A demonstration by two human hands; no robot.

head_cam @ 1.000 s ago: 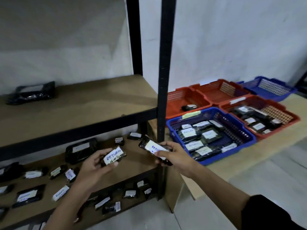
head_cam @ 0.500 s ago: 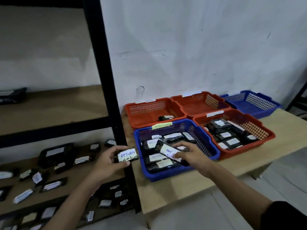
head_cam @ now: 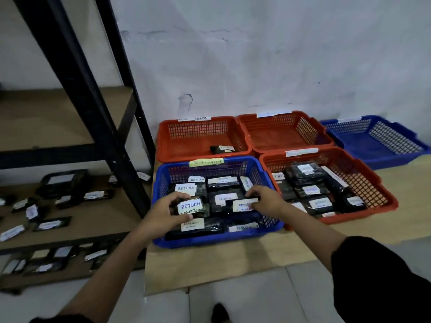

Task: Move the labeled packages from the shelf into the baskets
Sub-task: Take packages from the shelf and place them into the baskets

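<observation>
blue basket (head_cam: 161, 183) – mesh walls | red basket (head_cam: 387, 201) | black packages (head_cam: 224, 201) – white labels

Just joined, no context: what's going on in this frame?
A person is sorting labeled black packages into baskets. Both hands are over the near blue basket, already nearly full. The left hand holds a package marked RETURN; the right hand is setting down another labeled package. More packages remain on the shelf at left.

Low wooden counter (head_cam: 210, 264) against the wall carries five baskets: three red (head_cam: 203, 136) and two blue (head_cam: 217, 240), packed toward its back edge. Shelf (head_cam: 93, 220) at counter's left edge holds scattered labeled packages (head_cam: 50, 224) on two lower boards.
</observation>
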